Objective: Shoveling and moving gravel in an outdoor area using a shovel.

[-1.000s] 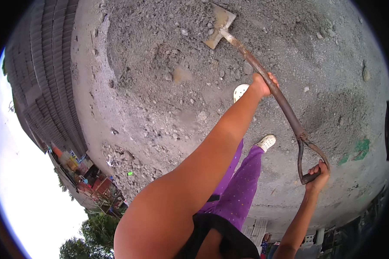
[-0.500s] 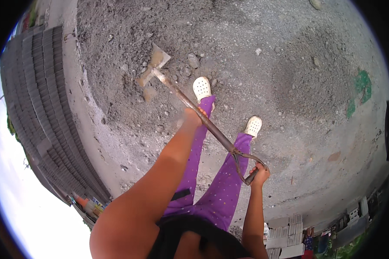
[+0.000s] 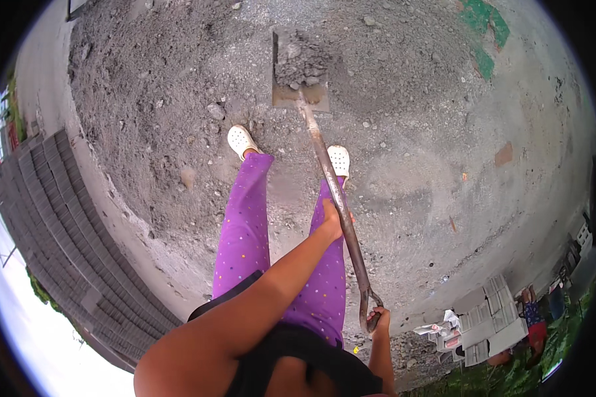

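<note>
A long shovel [image 3: 321,149] with a brown, worn shaft slants from the upper middle down to the lower right. Its flat blade carries a heap of grey gravel [image 3: 301,61]. Partway along the shaft, my left hand [image 3: 334,220] is closed around it, with some fingers hidden behind. At the lower end, my right hand [image 3: 380,320] grips the crossbar of the looped handle. Loose grey gravel [image 3: 159,86] spreads around and beyond the blade, which is out past my feet.
Stacked grey blocks [image 3: 79,245] form long rows on the left. A green patch [image 3: 487,30] marks the ground at the far right. More grey blocks [image 3: 493,324] lie at the lower right, near another person [image 3: 535,319]. A larger stone [image 3: 216,111] sits beyond my left foot.
The blade has swung from the left to the upper middle and now holds a heap of gravel. Both hands have kept their grip; the handle end has moved nearer my body.
</note>
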{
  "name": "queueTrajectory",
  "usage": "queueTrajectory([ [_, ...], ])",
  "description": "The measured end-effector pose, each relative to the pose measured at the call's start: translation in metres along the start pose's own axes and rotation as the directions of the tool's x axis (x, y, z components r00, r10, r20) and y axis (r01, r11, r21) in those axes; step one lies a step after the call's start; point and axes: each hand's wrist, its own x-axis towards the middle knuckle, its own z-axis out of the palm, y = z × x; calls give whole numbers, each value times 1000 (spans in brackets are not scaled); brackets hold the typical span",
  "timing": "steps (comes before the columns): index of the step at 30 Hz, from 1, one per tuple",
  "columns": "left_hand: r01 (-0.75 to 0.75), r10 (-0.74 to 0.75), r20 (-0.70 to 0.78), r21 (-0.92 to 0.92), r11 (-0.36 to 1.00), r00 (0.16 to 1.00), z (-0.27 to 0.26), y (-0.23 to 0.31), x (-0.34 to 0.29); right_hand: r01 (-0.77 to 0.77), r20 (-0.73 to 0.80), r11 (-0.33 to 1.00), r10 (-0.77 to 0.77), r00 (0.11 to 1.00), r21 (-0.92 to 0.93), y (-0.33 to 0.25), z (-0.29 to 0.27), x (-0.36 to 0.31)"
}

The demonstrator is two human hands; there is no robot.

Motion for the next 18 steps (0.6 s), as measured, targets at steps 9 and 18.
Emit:
queueTrajectory([
  [9, -55, 52, 29, 136, 989, 998, 22, 21, -39, -24, 170, 997, 12, 985, 72, 32, 10, 22],
  [18, -117, 177, 509, -149, 982, 842, 10, 175, -96, 275, 417, 922, -371, 829, 274, -61, 150, -92],
])
